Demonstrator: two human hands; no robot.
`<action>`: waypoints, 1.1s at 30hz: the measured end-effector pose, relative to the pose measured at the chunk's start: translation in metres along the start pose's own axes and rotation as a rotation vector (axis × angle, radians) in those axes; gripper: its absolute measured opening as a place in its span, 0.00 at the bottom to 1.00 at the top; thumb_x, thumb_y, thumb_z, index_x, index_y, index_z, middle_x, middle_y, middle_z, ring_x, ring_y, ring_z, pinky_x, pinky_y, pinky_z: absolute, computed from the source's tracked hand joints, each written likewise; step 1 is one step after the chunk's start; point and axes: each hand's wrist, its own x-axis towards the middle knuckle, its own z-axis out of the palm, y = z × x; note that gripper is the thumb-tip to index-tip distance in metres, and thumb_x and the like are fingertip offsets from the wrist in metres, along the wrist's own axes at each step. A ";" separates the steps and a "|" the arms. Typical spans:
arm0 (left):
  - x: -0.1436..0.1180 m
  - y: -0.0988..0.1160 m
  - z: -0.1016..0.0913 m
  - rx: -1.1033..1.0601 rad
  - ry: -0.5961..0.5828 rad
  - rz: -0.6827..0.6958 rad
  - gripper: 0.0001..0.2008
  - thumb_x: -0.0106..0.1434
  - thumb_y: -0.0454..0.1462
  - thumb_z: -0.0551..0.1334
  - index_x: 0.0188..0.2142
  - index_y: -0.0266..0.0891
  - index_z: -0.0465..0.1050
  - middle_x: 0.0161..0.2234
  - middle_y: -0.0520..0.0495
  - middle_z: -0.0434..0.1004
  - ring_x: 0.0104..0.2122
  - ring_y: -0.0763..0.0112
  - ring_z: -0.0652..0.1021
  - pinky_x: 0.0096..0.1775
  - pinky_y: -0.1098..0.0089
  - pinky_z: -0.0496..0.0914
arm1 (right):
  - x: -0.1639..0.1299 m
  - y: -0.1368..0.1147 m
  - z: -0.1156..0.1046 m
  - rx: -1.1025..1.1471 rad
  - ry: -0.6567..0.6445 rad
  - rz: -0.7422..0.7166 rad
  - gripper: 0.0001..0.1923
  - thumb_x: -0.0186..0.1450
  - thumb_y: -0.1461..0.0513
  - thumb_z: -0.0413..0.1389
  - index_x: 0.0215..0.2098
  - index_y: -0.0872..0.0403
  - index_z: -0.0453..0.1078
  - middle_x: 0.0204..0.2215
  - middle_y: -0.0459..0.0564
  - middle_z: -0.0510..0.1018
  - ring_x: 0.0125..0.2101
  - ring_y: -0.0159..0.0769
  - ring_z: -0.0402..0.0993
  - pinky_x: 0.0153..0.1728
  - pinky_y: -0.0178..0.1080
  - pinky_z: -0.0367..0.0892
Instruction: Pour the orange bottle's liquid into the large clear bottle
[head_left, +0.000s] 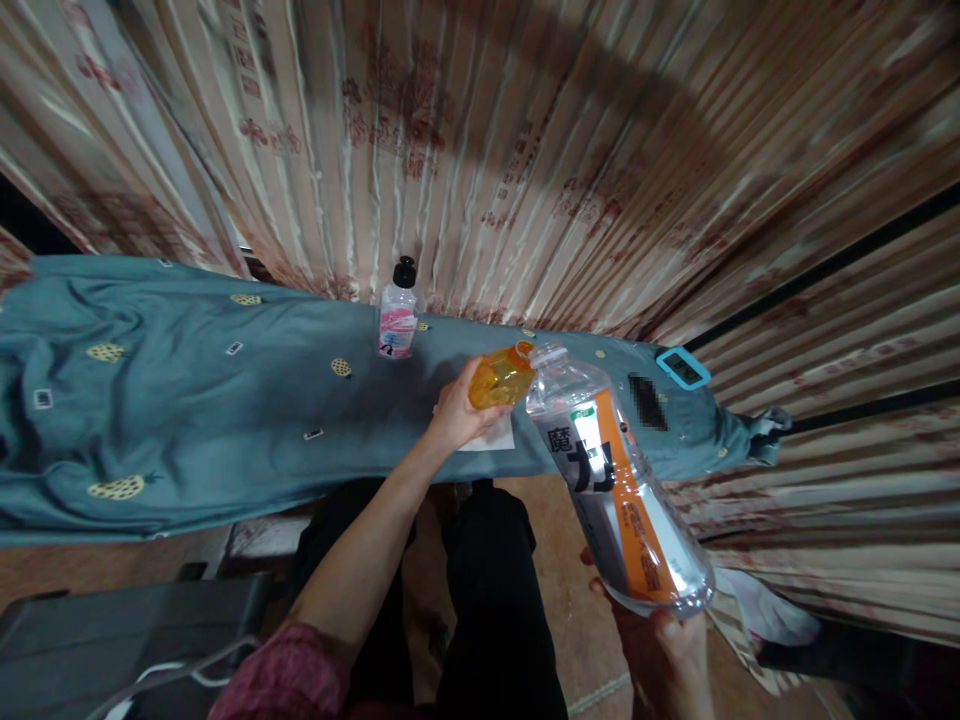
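Note:
My left hand (457,412) is closed round a small orange see-through bottle (501,378), tilted with its mouth toward the right. A large clear plastic bottle (615,490) with an orange and silver label is in my right hand (660,635), which grips it near the base. That bottle slants up to the left, its neck touching or almost touching the orange bottle's mouth. Whether liquid passes between them I cannot make out. Under my left hand lies a white sheet (491,438), partly hidden. Beyond it stands a clear bottle with a black cap and pink label (397,320).
A teal cloth with pineapple prints (225,400) covers the narrow table. At its right end sit a blue-framed digital timer (683,368) and a blurred dark patch (647,402). A pleated curtain (450,150) hangs behind. A grey box-like surface with a white cable (135,630) is at lower left.

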 end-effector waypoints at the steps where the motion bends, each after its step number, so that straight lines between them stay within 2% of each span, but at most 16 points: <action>1: 0.000 0.000 0.000 -0.002 -0.001 -0.003 0.37 0.48 0.35 0.76 0.57 0.40 0.67 0.51 0.44 0.80 0.49 0.59 0.81 0.54 0.62 0.75 | 0.000 0.000 0.000 0.000 0.002 0.002 0.54 0.46 0.44 0.72 0.65 0.52 0.61 0.35 0.50 0.83 0.35 0.42 0.83 0.29 0.35 0.76; 5: 0.000 0.000 0.000 -0.009 0.006 -0.001 0.37 0.48 0.35 0.76 0.57 0.41 0.67 0.51 0.45 0.81 0.49 0.60 0.81 0.53 0.62 0.75 | 0.001 0.000 0.000 -0.004 -0.002 0.007 0.53 0.45 0.44 0.73 0.64 0.50 0.62 0.35 0.49 0.83 0.35 0.40 0.82 0.29 0.33 0.76; 12: -0.001 0.001 0.000 0.013 0.011 -0.004 0.36 0.48 0.35 0.75 0.57 0.42 0.67 0.51 0.45 0.81 0.49 0.60 0.81 0.53 0.63 0.75 | 0.003 0.000 -0.002 -0.019 -0.001 -0.006 0.53 0.44 0.43 0.73 0.63 0.52 0.64 0.44 0.54 0.82 0.34 0.41 0.82 0.28 0.36 0.76; 18: -0.001 0.002 -0.001 0.009 0.006 0.005 0.37 0.48 0.36 0.75 0.57 0.43 0.67 0.51 0.46 0.81 0.49 0.59 0.82 0.53 0.62 0.76 | 0.001 0.000 -0.003 -0.043 -0.011 -0.012 0.50 0.48 0.44 0.71 0.63 0.50 0.62 0.48 0.54 0.81 0.37 0.41 0.81 0.31 0.36 0.75; 23: -0.001 0.002 -0.001 0.003 0.007 0.009 0.37 0.48 0.36 0.75 0.57 0.43 0.67 0.51 0.46 0.81 0.49 0.60 0.81 0.54 0.62 0.75 | 0.001 0.000 -0.003 -0.060 0.000 -0.010 0.53 0.47 0.43 0.71 0.65 0.52 0.60 0.48 0.57 0.81 0.36 0.44 0.81 0.29 0.38 0.75; 27: -0.001 0.003 -0.001 0.023 0.001 0.005 0.37 0.49 0.35 0.76 0.58 0.42 0.66 0.52 0.45 0.80 0.50 0.60 0.81 0.54 0.62 0.75 | 0.001 -0.001 -0.002 -0.049 0.001 0.006 0.53 0.46 0.42 0.72 0.64 0.47 0.61 0.47 0.52 0.81 0.36 0.40 0.81 0.29 0.35 0.75; 33: -0.001 0.002 -0.002 0.017 -0.003 0.014 0.37 0.49 0.35 0.75 0.58 0.42 0.66 0.51 0.46 0.81 0.48 0.61 0.82 0.52 0.64 0.76 | -0.001 -0.004 0.001 -0.046 0.009 0.002 0.52 0.46 0.43 0.72 0.64 0.50 0.61 0.40 0.51 0.83 0.35 0.42 0.82 0.29 0.36 0.74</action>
